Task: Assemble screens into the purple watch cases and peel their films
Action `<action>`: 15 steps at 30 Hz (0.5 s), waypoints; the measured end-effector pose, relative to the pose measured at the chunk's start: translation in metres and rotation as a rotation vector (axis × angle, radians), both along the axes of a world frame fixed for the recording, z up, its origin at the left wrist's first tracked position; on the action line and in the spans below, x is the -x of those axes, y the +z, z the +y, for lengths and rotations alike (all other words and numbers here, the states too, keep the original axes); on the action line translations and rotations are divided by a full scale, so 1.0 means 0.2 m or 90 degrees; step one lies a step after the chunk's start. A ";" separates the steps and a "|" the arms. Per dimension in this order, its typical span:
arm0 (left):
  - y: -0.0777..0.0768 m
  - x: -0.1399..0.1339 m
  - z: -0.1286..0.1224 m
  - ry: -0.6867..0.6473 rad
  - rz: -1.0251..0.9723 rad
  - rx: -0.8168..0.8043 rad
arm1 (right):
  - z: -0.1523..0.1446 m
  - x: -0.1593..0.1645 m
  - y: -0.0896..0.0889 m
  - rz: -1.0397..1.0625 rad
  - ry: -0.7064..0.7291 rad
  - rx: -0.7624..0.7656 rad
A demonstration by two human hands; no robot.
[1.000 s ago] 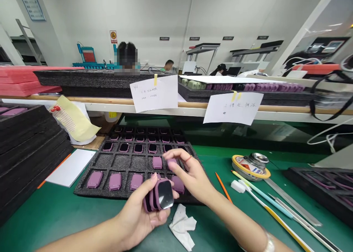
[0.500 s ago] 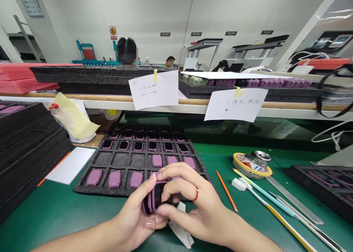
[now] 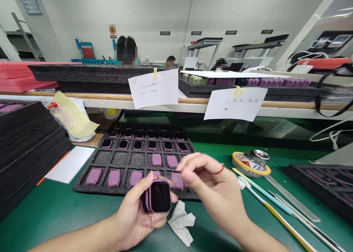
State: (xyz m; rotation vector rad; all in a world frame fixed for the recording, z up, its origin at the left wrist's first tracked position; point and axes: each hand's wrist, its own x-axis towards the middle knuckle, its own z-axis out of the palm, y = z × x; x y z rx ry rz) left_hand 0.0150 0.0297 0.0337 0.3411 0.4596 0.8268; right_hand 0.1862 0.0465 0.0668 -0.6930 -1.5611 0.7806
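Presently: your left hand (image 3: 135,211) holding stacked purple watches (image 3: 161,197); right hand (image 3: 220,193) pinched, contents unclear, partly blocking foam tray (image 3: 121,159); crumpled wipe (image 3: 180,222), toothbrush (image 3: 256,195) on green counter (image 3: 82,211).

watch screen (image 3: 160,197): glossy | tray (image 3: 121,159): rough matt foam | container (image 3: 260,155): shiny metal

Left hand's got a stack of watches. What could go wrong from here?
The left hand grips several purple watches together, so one might slip onto the green table. The front one's dark screen faces outward near the right hand, so a fingertip could smudge it. In the black tray, some watches lie screen up and others back up, so orientations could get mixed.
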 end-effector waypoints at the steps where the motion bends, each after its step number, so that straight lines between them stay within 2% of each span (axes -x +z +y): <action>1: 0.01 0.00 0.00 -0.004 -0.001 -0.004 | 0.00 -0.01 0.00 0.059 0.007 0.038; 4: 0.02 0.01 0.00 -0.013 -0.014 -0.022 | 0.00 -0.03 0.01 0.155 0.011 0.069; 7: 0.01 0.02 -0.01 -0.021 -0.021 -0.044 | -0.01 -0.05 0.01 0.114 -0.048 -0.033; 11: 0.00 0.02 -0.01 -0.029 -0.031 -0.063 | -0.05 -0.08 0.02 -0.128 -0.093 -0.274; 13: 0.00 0.02 -0.01 -0.033 -0.034 -0.054 | -0.07 -0.10 0.01 -0.265 -0.058 -0.354; 15: 0.00 0.02 -0.02 -0.032 -0.032 -0.043 | -0.08 -0.10 -0.01 -0.341 -0.007 -0.385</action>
